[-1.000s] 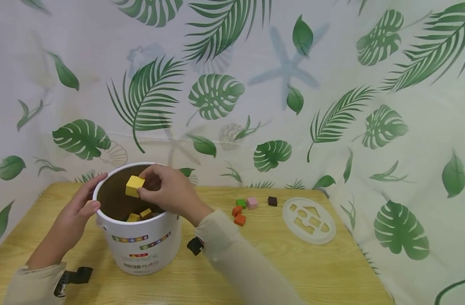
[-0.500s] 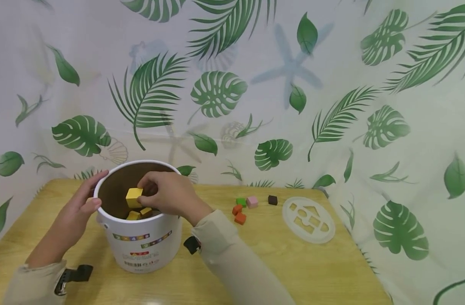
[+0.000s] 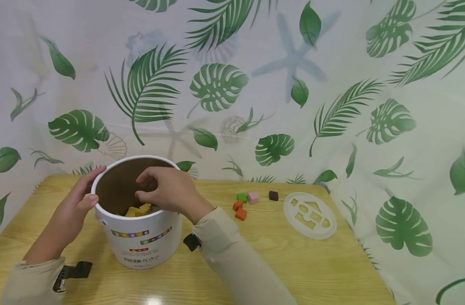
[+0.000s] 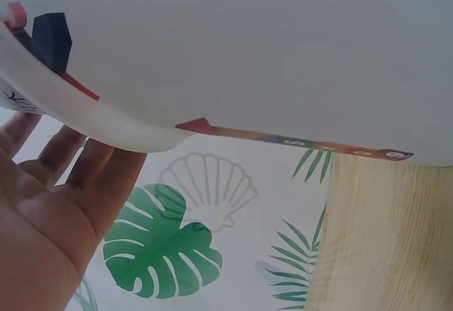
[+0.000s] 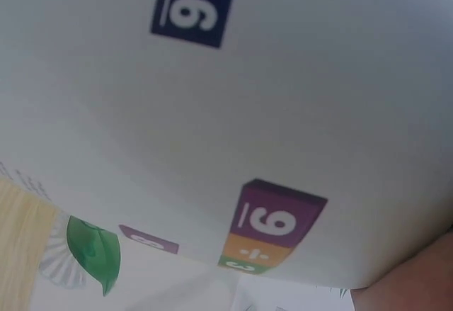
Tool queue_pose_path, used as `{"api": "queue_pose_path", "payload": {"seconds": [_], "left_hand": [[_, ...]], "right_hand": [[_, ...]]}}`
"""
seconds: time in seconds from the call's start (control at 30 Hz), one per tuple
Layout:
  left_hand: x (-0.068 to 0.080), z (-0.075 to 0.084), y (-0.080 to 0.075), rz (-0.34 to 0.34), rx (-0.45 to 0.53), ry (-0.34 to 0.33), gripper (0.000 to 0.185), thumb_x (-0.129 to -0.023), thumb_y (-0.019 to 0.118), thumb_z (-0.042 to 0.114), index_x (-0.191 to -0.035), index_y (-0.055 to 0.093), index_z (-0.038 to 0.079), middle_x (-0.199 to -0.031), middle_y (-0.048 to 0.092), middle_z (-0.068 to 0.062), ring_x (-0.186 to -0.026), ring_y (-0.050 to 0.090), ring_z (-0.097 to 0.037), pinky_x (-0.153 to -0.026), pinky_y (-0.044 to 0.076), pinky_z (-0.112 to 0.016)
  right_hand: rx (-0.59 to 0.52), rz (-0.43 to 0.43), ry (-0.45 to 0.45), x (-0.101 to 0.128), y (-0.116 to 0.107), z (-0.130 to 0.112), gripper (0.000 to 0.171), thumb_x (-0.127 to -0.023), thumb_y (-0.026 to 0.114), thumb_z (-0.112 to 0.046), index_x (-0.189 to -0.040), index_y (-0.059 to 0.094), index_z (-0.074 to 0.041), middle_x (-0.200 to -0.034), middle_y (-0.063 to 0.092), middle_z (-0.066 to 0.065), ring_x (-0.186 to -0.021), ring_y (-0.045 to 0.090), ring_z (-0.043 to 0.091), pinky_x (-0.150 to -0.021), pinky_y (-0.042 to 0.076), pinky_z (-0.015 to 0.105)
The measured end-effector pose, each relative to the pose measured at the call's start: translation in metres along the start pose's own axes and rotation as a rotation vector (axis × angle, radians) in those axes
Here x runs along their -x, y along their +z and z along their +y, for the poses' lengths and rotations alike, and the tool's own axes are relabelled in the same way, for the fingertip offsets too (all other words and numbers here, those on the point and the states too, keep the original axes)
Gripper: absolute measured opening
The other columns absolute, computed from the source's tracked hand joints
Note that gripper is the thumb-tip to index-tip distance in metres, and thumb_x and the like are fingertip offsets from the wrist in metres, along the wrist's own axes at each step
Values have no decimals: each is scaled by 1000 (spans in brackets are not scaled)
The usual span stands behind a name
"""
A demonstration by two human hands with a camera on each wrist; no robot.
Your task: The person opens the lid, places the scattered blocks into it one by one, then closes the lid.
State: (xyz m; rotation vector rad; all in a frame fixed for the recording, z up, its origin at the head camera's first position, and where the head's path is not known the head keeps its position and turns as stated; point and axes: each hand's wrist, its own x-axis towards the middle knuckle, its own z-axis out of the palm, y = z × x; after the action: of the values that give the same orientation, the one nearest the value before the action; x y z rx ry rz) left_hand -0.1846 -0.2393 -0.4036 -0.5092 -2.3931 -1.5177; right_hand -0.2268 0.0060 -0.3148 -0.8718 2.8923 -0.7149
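Fingers of the right hand (image 3: 167, 192) are curled over the open mouth of the white bucket (image 3: 142, 245), holding nothing visible. Directly below those fingertips, yellow blocks (image 3: 138, 209) lie inside the bucket. Left hand (image 3: 70, 209) steadies the bucket's left rim: thumb on the rim, fingers wrapped round the outer wall; the left wrist view shows fingers (image 4: 85, 173) tucked under the rim lip. Right of the right forearm, on the wooden table (image 3: 293, 262): two orange blocks (image 3: 239, 210), a green block (image 3: 241, 197), a pink block (image 3: 253, 197) and a dark brown block (image 3: 273, 195), close together. Farther right lies the white shape-sorter lid (image 3: 310, 215), flat, well apart from the bucket.
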Motion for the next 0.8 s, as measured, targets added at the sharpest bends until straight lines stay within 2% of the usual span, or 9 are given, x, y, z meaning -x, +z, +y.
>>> {"api": "queue_pose_path", "payload": {"seconds": [0.03, 0.13, 0.27, 0.5, 0.67, 0.8], "left_hand": [[0, 0, 0, 2, -8, 4, 60, -107, 42, 16, -165, 28, 22, -147, 40, 16, -126, 40, -4, -91, 39, -17], [0, -1, 0, 2, -9, 13, 59, -107, 43, 15, -164, 28, 21, -147, 41, 18, -126, 41, -3, -89, 39, -13], [0, -1, 0, 5, 7, 26, 59, -107, 42, 14, -164, 28, 20, -146, 41, 18, -125, 42, -4, -89, 38, -12], [0, -3, 2, -6, 36, 46, 59, -107, 40, 11, -164, 27, 18, -146, 41, 16, -126, 41, -6, -89, 37, -14], [0, -5, 1, -2, -15, 40, 59, -107, 41, 12, -164, 29, 20, -144, 42, 18, -124, 42, -3, -88, 37, -12], [0, -4, 2, -5, -5, 37, 59, -106, 40, 12, -164, 28, 19, -145, 41, 18, -125, 41, -4, -90, 37, -13]], "right_hand": [[-5, 4, -3, 0, 0, 0, 27, -94, 76, -39, -117, 74, -25, -107, 74, -16, -95, 64, -6, -83, 47, 19], [-14, 13, -6, 1, 0, 1, 27, -94, 76, -39, -116, 74, -25, -104, 73, -18, -96, 65, -5, -82, 47, 18], [-24, 30, -22, 2, 0, 1, 26, -93, 76, -40, -115, 75, -25, -102, 72, -21, -98, 66, -3, -82, 46, 16], [-82, 66, -61, 7, 0, 4, 30, -94, 76, -41, -117, 75, -23, -109, 74, -15, -98, 66, -3, -83, 46, 12], [-128, 128, -134, 8, 4, 8, 36, -91, 78, -44, -120, 74, -21, -110, 72, -16, -99, 64, -5, -84, 46, 8], [-219, 199, -199, 12, 8, 13, 32, -91, 80, -37, -116, 75, -17, -108, 73, -12, -94, 62, -8, -84, 47, 8]]}}
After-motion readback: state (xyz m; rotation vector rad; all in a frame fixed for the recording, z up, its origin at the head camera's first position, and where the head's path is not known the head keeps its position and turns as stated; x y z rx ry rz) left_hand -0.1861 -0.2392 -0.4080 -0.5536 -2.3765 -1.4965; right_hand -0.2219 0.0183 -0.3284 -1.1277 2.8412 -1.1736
